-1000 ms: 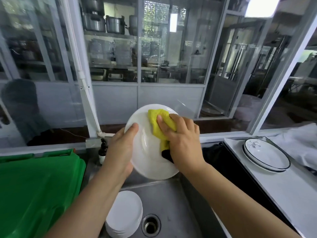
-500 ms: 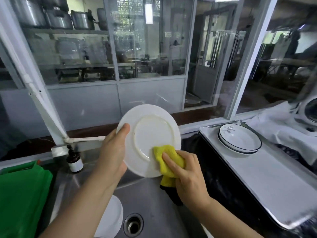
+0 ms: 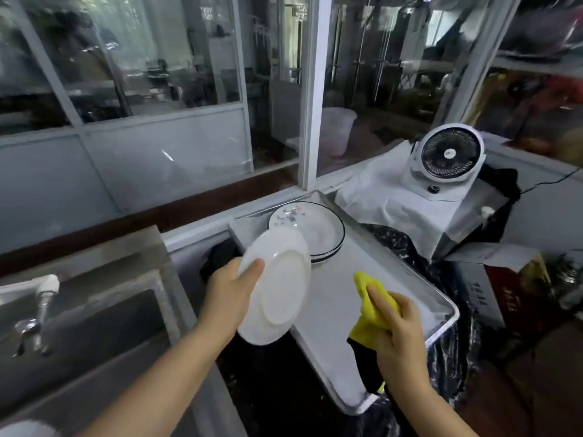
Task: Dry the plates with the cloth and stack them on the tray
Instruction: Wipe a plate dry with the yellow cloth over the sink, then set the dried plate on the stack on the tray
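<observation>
Plate in our left hand (image 3: 228, 298): a plain round white ceramic plate (image 3: 277, 288), tilted steeply with its underside toward us, thumb curled over its left rim and fingers hidden behind it. It hangs over the near-left edge of the flat rectangular metal tray (image 3: 410, 279), its upper rim just in front of the stack of black-rimmed white plates (image 3: 318, 230) resting at the tray's far end. Our right hand (image 3: 399, 335) clenches the crumpled yellow cloth (image 3: 370, 305) above the tray's near part, well apart from the held plate. Behind the tray stands a small white desk fan (image 3: 448, 159) on a white sheet (image 3: 388, 203). A steel sink (image 3: 88, 329) with a tap (image 3: 42, 298) lies to the left.
</observation>
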